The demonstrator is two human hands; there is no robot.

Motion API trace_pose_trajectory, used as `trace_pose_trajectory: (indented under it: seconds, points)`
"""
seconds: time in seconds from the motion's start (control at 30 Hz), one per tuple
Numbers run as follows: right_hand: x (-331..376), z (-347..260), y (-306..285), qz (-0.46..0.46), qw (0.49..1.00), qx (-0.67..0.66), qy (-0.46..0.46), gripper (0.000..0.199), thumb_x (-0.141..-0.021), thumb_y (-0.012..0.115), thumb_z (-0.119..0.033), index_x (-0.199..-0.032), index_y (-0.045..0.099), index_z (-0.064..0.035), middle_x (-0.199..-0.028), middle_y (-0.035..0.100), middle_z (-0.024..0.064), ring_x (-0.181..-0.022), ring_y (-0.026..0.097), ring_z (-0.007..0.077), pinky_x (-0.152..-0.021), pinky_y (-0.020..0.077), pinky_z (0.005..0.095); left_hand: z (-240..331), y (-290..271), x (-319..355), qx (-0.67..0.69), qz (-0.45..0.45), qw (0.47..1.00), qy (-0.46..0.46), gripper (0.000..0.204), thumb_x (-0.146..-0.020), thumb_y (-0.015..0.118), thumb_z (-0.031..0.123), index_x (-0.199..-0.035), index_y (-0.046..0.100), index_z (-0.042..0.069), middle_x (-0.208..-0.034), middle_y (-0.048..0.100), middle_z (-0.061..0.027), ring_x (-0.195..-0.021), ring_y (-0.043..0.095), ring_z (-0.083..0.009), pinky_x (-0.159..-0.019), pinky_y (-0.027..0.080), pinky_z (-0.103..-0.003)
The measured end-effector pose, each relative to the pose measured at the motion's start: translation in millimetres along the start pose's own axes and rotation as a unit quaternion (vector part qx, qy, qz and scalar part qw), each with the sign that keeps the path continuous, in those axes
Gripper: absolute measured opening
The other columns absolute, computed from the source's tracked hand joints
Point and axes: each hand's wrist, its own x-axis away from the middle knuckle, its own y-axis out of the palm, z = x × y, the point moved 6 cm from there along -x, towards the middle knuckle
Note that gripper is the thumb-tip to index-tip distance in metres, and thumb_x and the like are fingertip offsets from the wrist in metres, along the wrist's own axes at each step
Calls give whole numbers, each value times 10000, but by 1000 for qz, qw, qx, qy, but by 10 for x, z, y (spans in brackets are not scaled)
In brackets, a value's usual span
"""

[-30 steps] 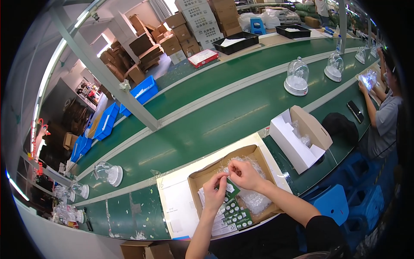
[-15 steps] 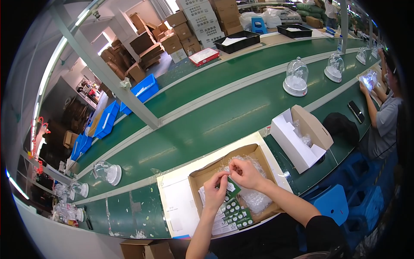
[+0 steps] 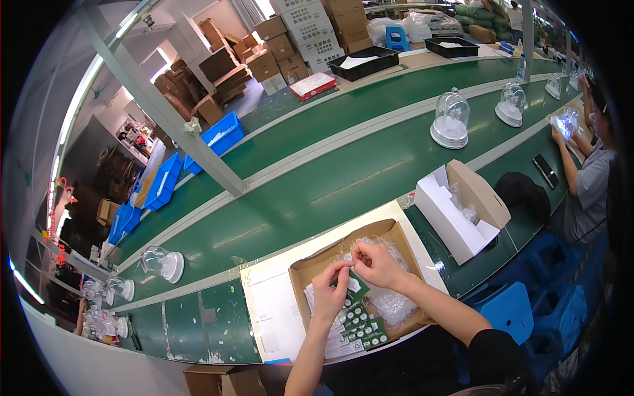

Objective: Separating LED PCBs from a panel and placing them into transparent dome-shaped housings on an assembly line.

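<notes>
Over a shallow cardboard tray (image 3: 298, 277), my left hand (image 3: 330, 285) and my right hand (image 3: 378, 265) meet with fingertips pinched close together. Whatever lies between the fingertips is too small to make out. Beneath the hands, the tray holds several green-and-white printed cards (image 3: 363, 325) on its left side. A heap of clear plastic bags (image 3: 395, 305) fills its right side. Just below my left fingers part of a green card with a white piece (image 3: 354, 286) shows; I cannot tell whether it is held.
Clear domes on white bases (image 3: 451, 119) stand along the green conveyor (image 3: 317, 191); one dome (image 3: 165, 264) lies tipped at the left. An open white box (image 3: 456, 214) is right of the tray, near a black cap (image 3: 523, 197) and a phone (image 3: 545, 170). A co-worker (image 3: 591, 178) sits at far right.
The domes on the conveyor have shifted slightly left. A bit of another person's arm has appeared at the far left edge. My hands have kept nearly the same pose.
</notes>
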Motion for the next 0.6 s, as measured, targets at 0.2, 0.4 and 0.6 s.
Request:
trace_pose_trajectory:
  seconds: [0.2, 0.4, 0.6]
  points:
    - [-1, -8, -2, 1, 1000, 5, -7, 39, -820, 576, -29, -823, 548, -2, -669, 563, 17, -578, 517, 50, -513, 420, 212, 15, 1, 0, 1, 0, 1000, -1, 133, -945, 567, 41, -1015, 664, -17, -824, 653, 12, -681, 530, -9, -586, 411, -163]
    - [3, -12, 0, 2, 1000, 4, -7, 44, -821, 577, -32, -822, 547, 0, -667, 563, 21, -578, 519, 53, -513, 424, 216, 15, 0, 4, -8, -3, 1000, -2, 135, -946, 569, 44, -1017, 663, -20, -830, 654, 11, -684, 531, -10, -588, 413, -165]
    - [3, -24, -6, 2, 1000, 6, -6, 50, -822, 580, -37, -820, 547, 1, -665, 562, 25, -583, 523, 55, -514, 422, 218, 11, -2, 3, -9, -2, 1000, 4, 136, -947, 565, 42, -1018, 662, -24, -842, 655, 5, -699, 540, -17, -597, 423, -167]
